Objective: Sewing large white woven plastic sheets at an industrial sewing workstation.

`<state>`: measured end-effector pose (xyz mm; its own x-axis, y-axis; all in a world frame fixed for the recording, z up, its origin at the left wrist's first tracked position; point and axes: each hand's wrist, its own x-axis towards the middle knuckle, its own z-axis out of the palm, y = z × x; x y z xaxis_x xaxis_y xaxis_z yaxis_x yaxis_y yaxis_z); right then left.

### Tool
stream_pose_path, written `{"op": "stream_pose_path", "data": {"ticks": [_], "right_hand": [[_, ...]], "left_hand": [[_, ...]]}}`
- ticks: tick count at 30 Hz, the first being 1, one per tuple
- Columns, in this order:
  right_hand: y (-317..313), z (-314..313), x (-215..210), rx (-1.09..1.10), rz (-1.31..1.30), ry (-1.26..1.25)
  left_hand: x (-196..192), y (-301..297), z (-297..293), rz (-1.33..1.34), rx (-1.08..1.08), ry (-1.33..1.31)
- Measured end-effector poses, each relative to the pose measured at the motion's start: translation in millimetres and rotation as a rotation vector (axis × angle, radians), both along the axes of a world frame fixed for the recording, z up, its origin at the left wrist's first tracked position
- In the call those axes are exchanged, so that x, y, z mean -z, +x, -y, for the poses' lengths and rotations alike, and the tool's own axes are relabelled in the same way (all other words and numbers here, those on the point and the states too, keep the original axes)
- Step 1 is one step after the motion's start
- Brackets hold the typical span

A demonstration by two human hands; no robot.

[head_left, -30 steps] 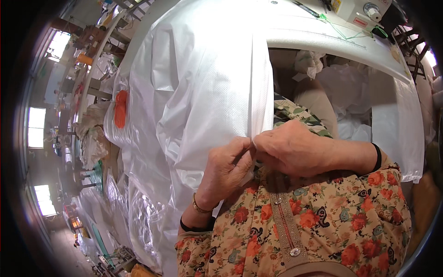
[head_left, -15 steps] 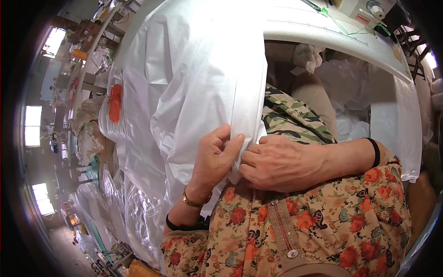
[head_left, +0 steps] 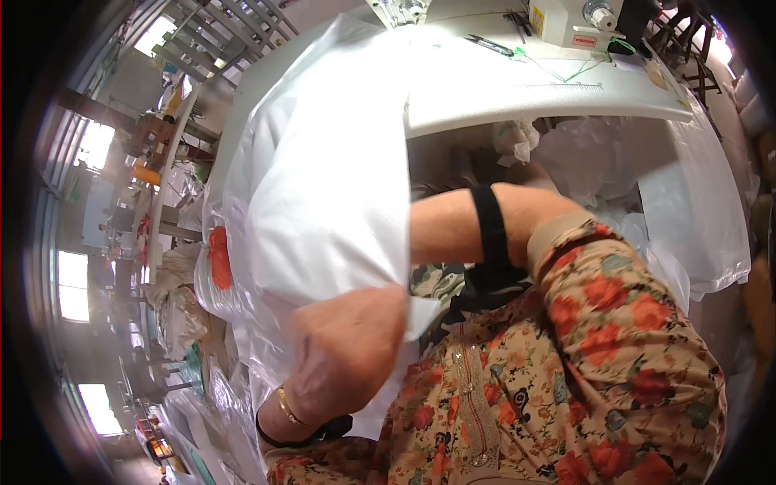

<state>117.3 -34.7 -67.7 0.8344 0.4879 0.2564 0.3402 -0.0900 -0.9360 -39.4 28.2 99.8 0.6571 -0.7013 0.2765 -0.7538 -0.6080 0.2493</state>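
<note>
A large, glossy white plastic sheet (head_left: pixel 331 186) hangs over the near left of the table and down toward my lap. At its lower right edge, my left hand (head_left: pixel 352 339) is closed on the sheet in a fist, smeared by motion. My right forearm (head_left: pixel 444 226) passes behind the sheet's right edge from the right, and the sheet covers the whole right hand. A small white corner of the sheet sticks out just right of my left fist.
The sewing machine (head_left: pixel 570 24) stands at the far right of the pale table (head_left: pixel 550 101), with thread snips (head_left: pixel 489 45) near it. White material (head_left: pixel 594 158) fills the space under the table. An orange-red bundle (head_left: pixel 219 257) lies left of the sheet. Benches and windows line the far left.
My right hand has left the sheet's front and gone behind it, the forearm swinging up. My left hand has moved down and left with the sheet's edge. The view has shifted.
</note>
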Motion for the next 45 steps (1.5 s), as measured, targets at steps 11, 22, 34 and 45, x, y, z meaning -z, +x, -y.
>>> {"op": "stream_pose_path", "data": {"ticks": [11,22,34,45], "right_hand": [[10,118,6,-0.573,0.142,-0.664],[185,158,-69,0.463,-0.06,-0.854],[171,124,-53,0.633,0.254,-1.124],[90,114,-48,0.601,0.394,-1.275]], "left_hand": [[112,-15,3,-0.27,-0.06,-0.102],[89,-18,13,-0.613,-0.153,-0.631],[122,-9,30,-0.566,-0.025,-0.56],[149,2,24,-0.578,0.057,-0.526]]}}
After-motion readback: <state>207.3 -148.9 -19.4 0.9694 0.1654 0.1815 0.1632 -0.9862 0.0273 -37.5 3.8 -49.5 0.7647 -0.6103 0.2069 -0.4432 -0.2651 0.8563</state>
